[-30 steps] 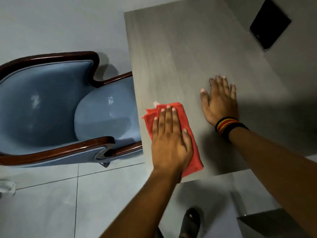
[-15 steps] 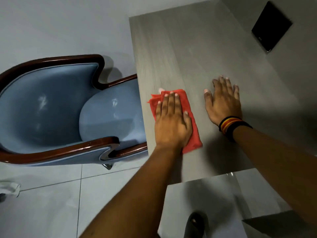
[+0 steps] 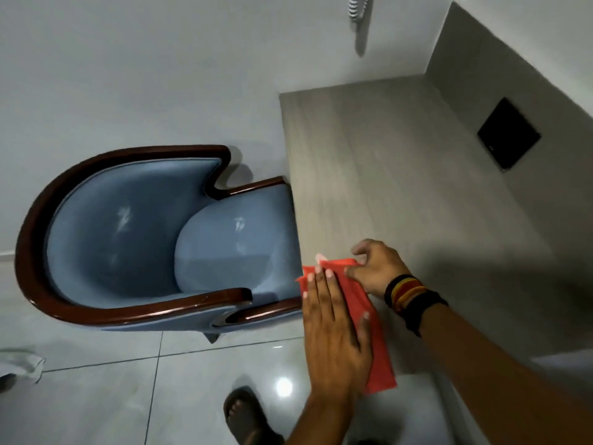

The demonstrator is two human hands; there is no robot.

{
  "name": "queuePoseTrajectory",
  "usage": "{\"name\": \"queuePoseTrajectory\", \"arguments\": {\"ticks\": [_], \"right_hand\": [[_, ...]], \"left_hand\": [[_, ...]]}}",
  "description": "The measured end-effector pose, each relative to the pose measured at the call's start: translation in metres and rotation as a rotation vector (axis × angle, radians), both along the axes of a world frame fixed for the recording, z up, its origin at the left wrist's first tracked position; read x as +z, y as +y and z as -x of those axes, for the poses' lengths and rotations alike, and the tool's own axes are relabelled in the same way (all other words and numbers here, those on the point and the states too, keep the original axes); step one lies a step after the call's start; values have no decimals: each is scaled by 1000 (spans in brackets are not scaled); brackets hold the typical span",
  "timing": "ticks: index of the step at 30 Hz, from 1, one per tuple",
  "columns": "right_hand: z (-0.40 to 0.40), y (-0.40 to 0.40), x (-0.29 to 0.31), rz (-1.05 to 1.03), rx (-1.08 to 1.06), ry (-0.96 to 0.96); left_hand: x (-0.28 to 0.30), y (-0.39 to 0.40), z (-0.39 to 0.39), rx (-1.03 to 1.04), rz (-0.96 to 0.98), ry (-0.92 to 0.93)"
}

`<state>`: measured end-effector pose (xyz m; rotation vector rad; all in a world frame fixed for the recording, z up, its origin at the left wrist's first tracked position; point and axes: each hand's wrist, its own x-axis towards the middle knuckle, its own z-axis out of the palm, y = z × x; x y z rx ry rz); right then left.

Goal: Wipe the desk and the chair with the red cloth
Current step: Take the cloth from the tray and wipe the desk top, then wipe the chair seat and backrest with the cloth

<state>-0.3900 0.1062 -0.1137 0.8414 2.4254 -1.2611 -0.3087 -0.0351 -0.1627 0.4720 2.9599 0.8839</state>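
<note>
On the grey wood-grain bench [image 3: 385, 175], the red cloth [image 3: 362, 303] lies at the near left corner, the left hand [image 3: 333, 332] flat and released on it, the right hand [image 3: 375, 268] pinching its far edge, with the blue chair [image 3: 144, 239] tucked left on glossy floor tiles [image 3: 96, 399].

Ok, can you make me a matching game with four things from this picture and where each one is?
Things:
1. cloth
2. chair
3. black square
4. sandal

Places:
A. on the floor tiles at the bottom
B. under both hands at the desk's near corner
C. far side of the desk by the wall
D. pushed up to the desk's edge

Pairs: 1-B, 2-D, 3-C, 4-A
</note>
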Motion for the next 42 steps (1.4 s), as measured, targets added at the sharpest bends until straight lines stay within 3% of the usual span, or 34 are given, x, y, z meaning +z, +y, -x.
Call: {"name": "queuePoseTrajectory", "arguments": {"ticks": [2,6,7,9,12,16,20,23,27,32,36,42], "right_hand": [[16,-9,8,0,-19,-59],[64,-42,26,117,65,-3],[82,-54,31,135,72,26],[118,-74,44,160,105,92],[189,-95,50,142,238,99],[264,-111,28,-30,360,55],[284,-145,-41,-292,323,248],[250,-174,-110,-339,407,254],[187,-201,-186,-253,643,85],[211,-213,-243,-314,422,162],[234,-258,-309,-518,606,0],[277,-233,-325,-623,386,61]], "left_hand": [[6,-15,3,128,-217,-211],[13,-50,52,462,-968,-853],[9,-60,72,506,-1076,-953],[6,-86,117,500,-1130,-1028],[-7,-132,206,401,-1141,-943],[-45,-174,327,165,-965,-791],[-93,-197,411,-23,-643,-590],[-128,-221,428,-114,-318,-450],[-176,-260,411,-160,16,-371],[-249,-285,422,2,62,-69],[-281,-280,435,-3,120,-41],[-304,-281,431,53,97,47]]}}
